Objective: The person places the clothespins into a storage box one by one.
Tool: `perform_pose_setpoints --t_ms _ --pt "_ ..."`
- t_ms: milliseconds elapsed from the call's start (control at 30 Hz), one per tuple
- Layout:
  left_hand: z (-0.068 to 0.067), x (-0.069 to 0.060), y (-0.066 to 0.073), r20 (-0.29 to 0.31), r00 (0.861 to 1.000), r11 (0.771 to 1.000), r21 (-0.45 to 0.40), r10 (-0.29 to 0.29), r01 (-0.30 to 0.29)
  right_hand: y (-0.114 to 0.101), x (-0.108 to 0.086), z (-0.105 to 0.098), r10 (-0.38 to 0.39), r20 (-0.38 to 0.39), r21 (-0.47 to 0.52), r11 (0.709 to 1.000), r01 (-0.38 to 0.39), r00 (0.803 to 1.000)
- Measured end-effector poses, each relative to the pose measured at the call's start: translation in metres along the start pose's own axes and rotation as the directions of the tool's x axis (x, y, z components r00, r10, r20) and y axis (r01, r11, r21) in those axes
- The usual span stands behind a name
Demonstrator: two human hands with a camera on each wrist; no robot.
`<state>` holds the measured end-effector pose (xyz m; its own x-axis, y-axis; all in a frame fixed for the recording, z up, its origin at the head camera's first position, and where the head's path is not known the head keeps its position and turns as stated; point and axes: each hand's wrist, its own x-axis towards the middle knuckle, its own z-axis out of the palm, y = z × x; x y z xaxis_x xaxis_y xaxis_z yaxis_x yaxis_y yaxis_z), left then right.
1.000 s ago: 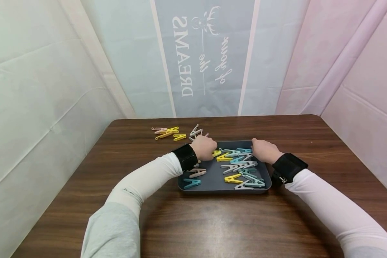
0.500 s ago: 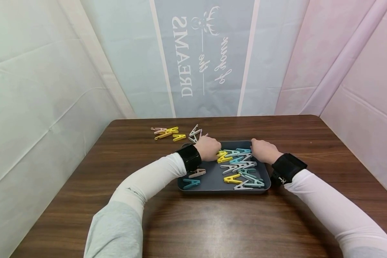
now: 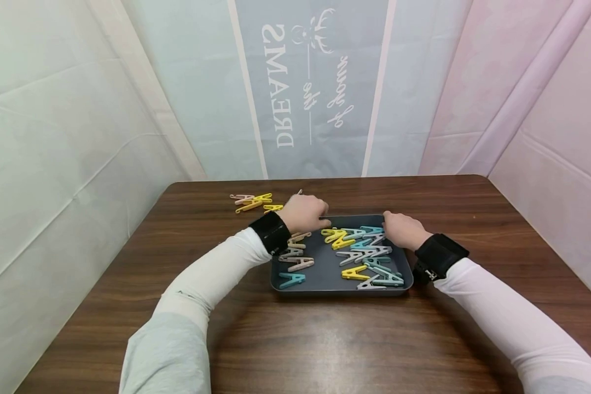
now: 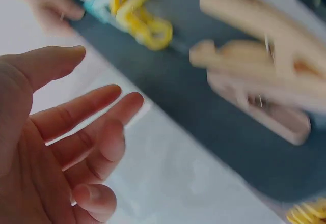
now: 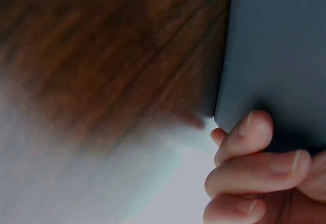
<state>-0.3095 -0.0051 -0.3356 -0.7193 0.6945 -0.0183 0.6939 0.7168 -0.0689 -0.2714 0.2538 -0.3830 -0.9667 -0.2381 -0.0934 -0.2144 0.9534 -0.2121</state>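
Observation:
A dark grey tray holds several clothespins. My left hand is above its far left edge; in the left wrist view that hand has spread, relaxed fingers and nothing in them. Yellow clothespins lie just right of it in the tray. Beige clothespins and a teal clothespin lie along the tray's left side. My right hand grips the far right corner of the tray; its curled fingers press on the wall in the right wrist view.
On the brown table, a loose group of yellow and pink clothespins lies beyond the tray to the left. One pale clothespin tip shows behind my left hand, which hides the rest there. Fabric hangs behind the table.
My left hand first shifted slightly right over the yellow clothespins, let go of one in the tray, then moved back left and away, opening. The right hand stayed at the tray corner.

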Motion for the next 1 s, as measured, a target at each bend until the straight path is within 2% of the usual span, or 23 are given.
perform_pose_setpoints --t_ms 133,200,300,367,500,600,733,867,1000 --pt "-0.008 -0.001 -0.028 -0.078 0.994 0.995 -0.06 -0.079 0.074 0.002 0.0 -0.001 0.008 0.014 0.008 1.0 -0.008 1.0" --pt "-0.008 -0.002 -0.046 -0.106 0.988 0.991 -0.091 -0.113 0.103 0.003 0.0 -0.001 0.005 0.021 0.013 1.0 -0.005 1.0" --pt "-0.003 -0.004 -0.07 -0.107 0.981 0.978 -0.149 -0.163 0.146 0.005 0.0 -0.002 0.001 0.023 0.013 1.0 -0.001 1.0" --pt "0.005 -0.005 -0.087 -0.103 0.977 0.97 -0.179 -0.188 0.167 0.005 0.001 -0.001 0.006 0.018 0.007 1.0 -0.006 1.0" --pt "0.02 -0.009 -0.109 -0.048 0.966 0.943 -0.235 -0.254 0.237 0.005 0.001 0.0 0.016 0.015 0.003 1.0 -0.016 1.0" --pt "0.03 -0.013 -0.12 0.004 0.954 0.919 -0.265 -0.301 0.291 0.004 0.001 0.0 0.018 0.018 0.007 1.0 -0.018 1.0" --pt "0.04 -0.017 -0.13 0.049 0.945 0.908 -0.265 -0.324 0.325 0.003 0.002 -0.001 0.022 0.015 0.005 1.0 -0.022 1.0" --pt "0.046 -0.017 -0.134 0.065 0.938 0.898 -0.274 -0.339 0.344 0.0 0.002 -0.003 0.023 0.015 0.003 1.0 -0.023 1.0" --pt "0.053 -0.019 -0.136 0.087 0.926 0.885 -0.273 -0.368 0.377 -0.002 0.003 -0.004 0.024 0.026 0.002 1.0 -0.024 0.999"
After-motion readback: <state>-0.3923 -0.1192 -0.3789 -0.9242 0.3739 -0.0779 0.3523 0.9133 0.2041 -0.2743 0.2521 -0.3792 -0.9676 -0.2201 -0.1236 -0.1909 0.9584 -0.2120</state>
